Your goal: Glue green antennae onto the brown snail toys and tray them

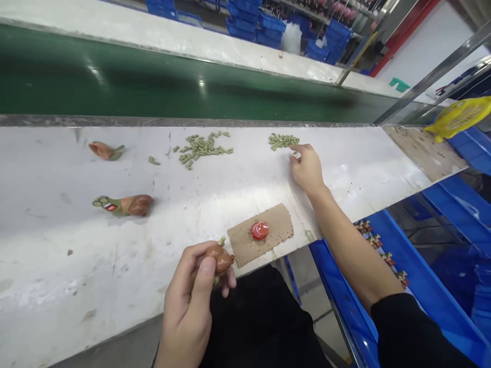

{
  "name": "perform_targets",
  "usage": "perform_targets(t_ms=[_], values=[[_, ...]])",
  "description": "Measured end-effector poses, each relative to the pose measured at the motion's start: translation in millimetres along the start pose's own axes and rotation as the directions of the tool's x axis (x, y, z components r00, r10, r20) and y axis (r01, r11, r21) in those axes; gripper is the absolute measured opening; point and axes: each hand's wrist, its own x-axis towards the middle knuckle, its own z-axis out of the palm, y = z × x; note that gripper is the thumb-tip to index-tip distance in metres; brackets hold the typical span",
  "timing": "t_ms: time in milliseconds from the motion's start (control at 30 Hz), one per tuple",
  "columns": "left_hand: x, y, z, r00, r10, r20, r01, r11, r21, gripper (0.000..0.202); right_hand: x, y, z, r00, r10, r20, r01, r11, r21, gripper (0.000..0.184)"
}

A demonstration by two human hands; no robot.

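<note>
In my left hand (195,296) is a small brown toy figure part (220,258), held between thumb and fingers; short green pegs stick out of it at top and bottom. My right hand (307,168) reaches to the near edge of a small pile of green pieces (283,141), with index finger and thumb slightly apart. A larger, looser pile of similar green pieces (203,148) lies to its left. Between my hands, a small red dish with glossy red contents (260,230) rests on a piece of cardboard (276,232).
A green-and-brown toy figure (125,205) and a hollow orange-brown part (104,150) lie at the left of the white table (115,276). Beyond runs a green conveyor belt (153,84). A blue crate (418,276) with several small figures stands lower right; a yellow bag (460,117) is farther right.
</note>
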Motion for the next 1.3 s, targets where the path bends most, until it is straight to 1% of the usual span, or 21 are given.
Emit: perform_targets(t_ms=[100,200,300,467,600,667,767,833,900,967,1033,1100,1167,1233,1300], values=[[0,-3,-3.7,1.000,0.009,0.019,-0.010,0.999,0.032,0.030,16,0,18,0.999,-0.029,0.022,0.029,0.999,-0.027,0.032],[0,-4,-6.6,0.999,0.021,0.040,-0.023,0.997,0.067,0.033,20,-10,30,0.998,-0.038,0.057,0.041,0.998,-0.050,0.030],[1,-2,-8.9,0.997,0.019,0.073,-0.023,0.998,0.062,0.033,20,-17,36,0.996,-0.024,0.088,0.030,0.997,-0.069,0.028],[1,-2,-9.4,0.996,0.012,0.087,-0.016,0.999,0.047,0.033,16,-22,32,0.991,0.000,0.137,0.008,0.998,-0.062,0.016],[2,-4,-9.0,0.994,0.026,0.105,-0.027,1.000,0.014,0.033,12,-26,23,0.989,0.010,0.150,-0.009,1.000,-0.009,0.025],[3,-5,-11.0,0.993,0.031,0.118,-0.030,1.000,-0.002,0.034,7,-32,16,0.988,-0.005,0.153,-0.003,0.999,0.049,0.025],[3,-4,-16.5,0.991,0.010,0.136,-0.009,1.000,-0.003,0.037,-16,-50,-4,0.987,-0.048,0.153,0.019,0.983,0.185,0.020],[3,-1,-19.3,0.990,-0.016,0.143,0.013,1.000,0.021,0.036,-44,-67,-22,0.983,-0.083,0.166,0.032,0.958,0.285,0.018],[4,5,-19.0,0.991,-0.016,0.131,0.011,0.999,0.040,0.033,-78,-88,-41,0.971,-0.123,0.203,0.034,0.919,0.392,0.018],[7,11,-15.4,0.993,0.028,0.116,-0.033,0.999,0.042,0.024,-108,-108,-58,0.958,-0.145,0.249,-0.011,0.845,0.534,0.017],[13,16,-9.6,0.987,0.091,0.135,-0.097,0.995,0.036,0.019,-132,-124,-69,0.942,-0.130,0.309,-0.107,0.756,0.646,0.017],[18,19,-3.3,0.976,0.124,0.181,-0.126,0.992,0.000,0.021,-146,-133,-76,0.919,-0.116,0.377,-0.194,0.699,0.688,0.016],[21,19,2.0,0.968,0.135,0.212,-0.125,0.990,-0.058,0.024,-155,-137,-78,0.899,-0.117,0.423,-0.239,0.679,0.695,0.013],[20,17,5.3,0.963,0.130,0.235,-0.112,0.990,-0.089,0.024,-160,-137,-79,0.894,-0.109,0.435,-0.258,0.667,0.699,0.012],[18,13,6.4,0.961,0.113,0.251,-0.091,0.991,-0.096,0.022,-164,-136,-78,0.900,-0.070,0.431,-0.289,0.643,0.709,0.011]])
